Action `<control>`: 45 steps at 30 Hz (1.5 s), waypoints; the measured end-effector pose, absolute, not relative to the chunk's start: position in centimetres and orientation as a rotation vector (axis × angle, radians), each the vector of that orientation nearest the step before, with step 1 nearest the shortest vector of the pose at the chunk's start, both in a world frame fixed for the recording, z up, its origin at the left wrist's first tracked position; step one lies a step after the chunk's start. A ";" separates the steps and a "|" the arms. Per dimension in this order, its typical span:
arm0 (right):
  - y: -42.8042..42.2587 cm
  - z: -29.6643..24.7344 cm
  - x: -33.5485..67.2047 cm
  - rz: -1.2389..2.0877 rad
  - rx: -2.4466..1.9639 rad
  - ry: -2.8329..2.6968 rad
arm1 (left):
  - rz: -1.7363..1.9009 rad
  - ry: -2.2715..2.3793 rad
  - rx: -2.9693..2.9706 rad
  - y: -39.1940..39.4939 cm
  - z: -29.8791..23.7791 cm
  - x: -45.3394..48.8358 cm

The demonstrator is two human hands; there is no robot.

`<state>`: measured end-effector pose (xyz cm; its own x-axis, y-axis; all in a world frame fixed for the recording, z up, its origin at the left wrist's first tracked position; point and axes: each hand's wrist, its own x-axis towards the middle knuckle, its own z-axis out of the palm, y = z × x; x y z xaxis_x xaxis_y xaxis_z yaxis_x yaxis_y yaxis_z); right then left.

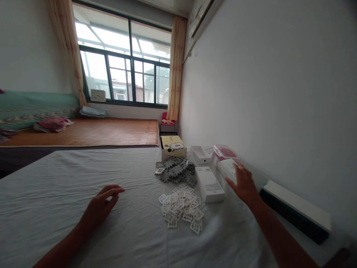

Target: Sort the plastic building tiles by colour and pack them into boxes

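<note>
My left hand (pixel 100 206) hovers low over or rests on the white cloth, fingers loosely stretched and holding nothing. My right hand (pixel 245 184) reaches to the right side, its thumb and fingers around the near end of a whitish, partly see-through box (pixel 228 167); the palm side of the grip is hidden. Left of it lies a white carton (pixel 209 185). Near the middle is a loose heap of small white lattice-like pieces (pixel 181 204). Just behind them sits a pile of grey interlocking pieces with notched edges (pixel 177 170).
A yellow cartoon box (pixel 173 146), an open white box (pixel 200 154) and a clear box with red contents (pixel 225 152) stand at the back. A long white-and-dark box (pixel 297 210) lies along the right wall. Beyond is a bed (pixel 117 132) below a window.
</note>
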<state>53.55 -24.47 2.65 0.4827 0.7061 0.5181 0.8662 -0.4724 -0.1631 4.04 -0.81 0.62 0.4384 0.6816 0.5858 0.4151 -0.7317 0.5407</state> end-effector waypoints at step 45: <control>-9.1 9.5 51.3 -0.342 -2.602 -1.675 | 0.994 0.818 2.462 -3.4 1.2 3.5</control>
